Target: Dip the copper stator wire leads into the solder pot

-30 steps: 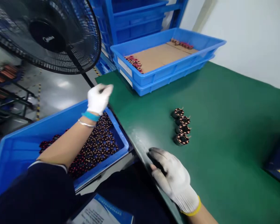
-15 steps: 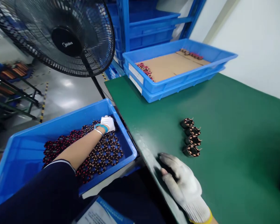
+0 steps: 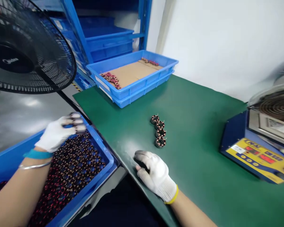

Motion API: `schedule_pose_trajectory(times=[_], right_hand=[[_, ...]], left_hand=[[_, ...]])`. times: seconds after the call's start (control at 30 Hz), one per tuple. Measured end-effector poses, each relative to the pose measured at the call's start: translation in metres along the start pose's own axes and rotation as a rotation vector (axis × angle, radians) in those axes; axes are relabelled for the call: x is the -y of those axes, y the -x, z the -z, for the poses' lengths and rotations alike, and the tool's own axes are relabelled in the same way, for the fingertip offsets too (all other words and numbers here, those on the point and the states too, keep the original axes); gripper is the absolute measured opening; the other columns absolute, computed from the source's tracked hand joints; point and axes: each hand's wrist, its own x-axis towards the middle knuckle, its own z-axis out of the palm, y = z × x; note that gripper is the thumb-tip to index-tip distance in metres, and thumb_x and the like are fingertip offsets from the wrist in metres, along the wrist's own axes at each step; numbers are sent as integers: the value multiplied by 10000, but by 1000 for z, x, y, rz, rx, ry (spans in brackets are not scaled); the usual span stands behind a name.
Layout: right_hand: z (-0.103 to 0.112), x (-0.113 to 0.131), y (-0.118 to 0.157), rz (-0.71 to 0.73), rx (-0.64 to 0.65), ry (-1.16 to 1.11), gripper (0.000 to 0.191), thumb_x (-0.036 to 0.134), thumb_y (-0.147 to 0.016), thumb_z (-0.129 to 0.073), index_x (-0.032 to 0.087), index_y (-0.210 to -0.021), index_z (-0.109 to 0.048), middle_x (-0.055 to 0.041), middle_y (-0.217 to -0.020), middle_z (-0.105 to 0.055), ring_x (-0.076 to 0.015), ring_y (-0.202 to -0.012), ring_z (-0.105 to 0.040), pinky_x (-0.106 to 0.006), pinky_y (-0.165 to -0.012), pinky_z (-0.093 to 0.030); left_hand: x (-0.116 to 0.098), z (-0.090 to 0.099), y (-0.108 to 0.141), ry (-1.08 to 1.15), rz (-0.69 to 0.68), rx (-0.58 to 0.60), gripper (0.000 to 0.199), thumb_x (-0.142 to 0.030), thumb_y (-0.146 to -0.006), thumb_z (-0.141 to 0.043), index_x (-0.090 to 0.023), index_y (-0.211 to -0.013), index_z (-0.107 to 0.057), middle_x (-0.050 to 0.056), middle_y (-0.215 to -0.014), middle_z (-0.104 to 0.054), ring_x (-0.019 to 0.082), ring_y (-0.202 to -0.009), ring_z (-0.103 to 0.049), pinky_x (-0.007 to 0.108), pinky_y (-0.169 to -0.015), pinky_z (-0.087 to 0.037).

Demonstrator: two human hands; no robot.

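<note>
My left hand (image 3: 61, 129), in a white glove, is lifted over the near-left blue bin (image 3: 111, 162). Its fingers are curled towards the thumb and blurred; what they hold cannot be made out. Below it the bin is packed with copper-wound motor stators (image 3: 78, 160), some copper-toned, some reddish. My right hand (image 3: 156, 175), also gloved, rests near the edge of the green table (image 3: 194, 126), fingers slightly bent, thumb apart, nothing in it. Just beyond it several stators (image 3: 160, 133) stand in a short row, not touched by the hand.
A shallow blue tray (image 3: 142, 91), stacked on another and lined with cardboard, holds stators at two ends. A black fan (image 3: 21, 60) stands at the left. On the right are a yellow-fronted device (image 3: 260, 160) and a coil-like part (image 3: 279, 104). Blue shelving (image 3: 80, 37) stands behind.
My left hand has come up out of the stators in the bin, towards the table side. The view has turned right, bringing in the yellow-fronted device. My right hand stays by the table edge.
</note>
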Motion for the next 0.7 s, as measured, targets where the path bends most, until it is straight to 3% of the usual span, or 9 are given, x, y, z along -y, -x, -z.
schedule_pose_trajectory(times=[0.03,0.13,0.23,0.3,0.37,0.43,0.5,0.6,0.7], right_hand=[[0,0,0,3,2,3,264,277,-836,-496,194,-1048,-630,-84,-1097,-665,-208,-997,-621,-345,-860,-509],[1,-2,3,23,12,20,278,287,-841,-487,190,-1062,-625,-95,-1108,-658,-214,-1006,-616,-353,-867,-510],[6,-3,8,48,11,42,283,290,-845,-479,190,-1069,-620,-100,-1112,-656,-213,-1008,-618,-349,-864,-517],[10,-4,12,53,4,63,281,284,-854,-469,192,-1075,-618,-97,-1114,-658,-209,-1003,-625,-346,-858,-526],[12,-6,15,61,-6,87,277,281,-865,-463,191,-1078,-616,-92,-1108,-664,-206,-992,-634,-340,-847,-536],[13,-8,16,78,-9,104,274,286,-873,-465,191,-1079,-618,-88,-1098,-671,-205,-981,-643,-338,-839,-544],[13,-11,17,99,-8,105,272,294,-875,-471,191,-1077,-623,-87,-1083,-677,-206,-972,-649,-341,-832,-551],[10,-15,15,119,-8,97,279,303,-876,-482,184,-1084,-624,-91,-1071,-683,-210,-967,-655,-345,-823,-558],[6,-19,11,114,-2,115,284,319,-879,-482,180,-1079,-627,-91,-1067,-684,-215,-952,-659,-353,-811,-563]], left_hand=[[-23,-11,-6,15,-83,7,249,-475,-686,-587,-286,-820,-676,4,-1156,-634,245,-1141,-553,424,-1034,-438],[-99,-68,-32,-173,-331,282,246,-458,-612,-636,-214,-635,-667,58,-1064,-655,254,-1043,-596,418,-956,-485],[-164,-135,-53,-506,-450,467,262,-405,-600,-649,-189,-733,-715,99,-931,-681,301,-940,-631,435,-844,-509],[-191,-163,-62,-600,-418,654,291,-408,-620,-663,-162,-764,-723,114,-832,-691,290,-853,-654,393,-784,-514],[-197,-168,-66,-517,-389,704,343,-456,-663,-660,-188,-867,-728,89,-885,-705,246,-860,-659,337,-800,-507],[-179,-149,-67,-307,-405,574,444,-506,-698,-650,-207,-1023,-697,68,-1074,-681,218,-984,-630,304,-894,-479],[-141,-112,-61,-111,-375,295,539,-533,-732,-626,-180,-1139,-640,76,-1206,-625,213,-1084,-583,317,-972,-446],[-61,-51,-35,-153,-19,-141,487,-505,-862,-458,-140,-1146,-612,85,-1125,-656,198,-996,-613,346,-909,-489],[15,-20,0,-460,329,-127,427,-383,-904,-381,-98,-1129,-605,103,-1114,-656,194,-1003,-611,305,-907,-486]])
